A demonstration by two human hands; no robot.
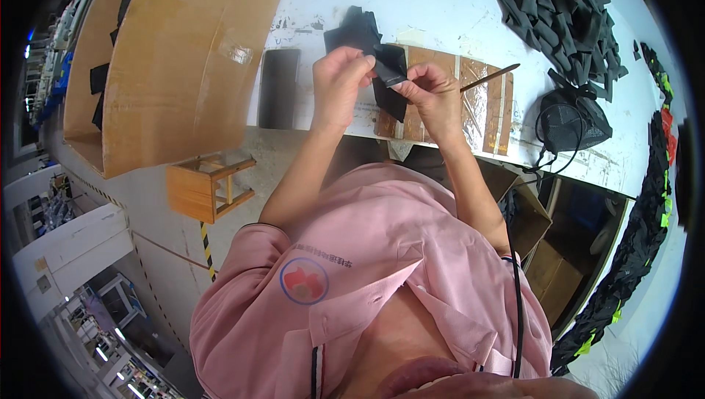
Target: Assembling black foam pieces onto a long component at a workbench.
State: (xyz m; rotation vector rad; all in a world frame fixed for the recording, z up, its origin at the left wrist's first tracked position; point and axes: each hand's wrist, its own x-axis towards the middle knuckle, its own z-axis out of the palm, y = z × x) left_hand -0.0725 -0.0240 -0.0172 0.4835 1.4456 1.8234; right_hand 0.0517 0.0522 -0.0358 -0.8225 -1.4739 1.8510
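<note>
Over the table, a small black fabric piece [358, 30] is stretched between my two hands. My left hand [336, 84] pinches its left part between thumb and fingers. My right hand [436, 99] grips the right corner, thumb and forefinger pressed together. Part of the cloth hangs below the fingers. A thin, pointed brown stick [492, 76] sticks out to the right from behind my right hand; whether the hand holds it I cannot tell. Under the hands lies a brown board with strips of clear tape [485, 116].
A big cardboard box [187, 54] with black cloth inside stands at the left. Folded black pieces [554, 13] are heaped at the back right. Near the right edge sits a black mesh bag [576, 120] with a cord. A dark flat slab [280, 90] lies left of my hands; a wooden stool [209, 187] stands below.
</note>
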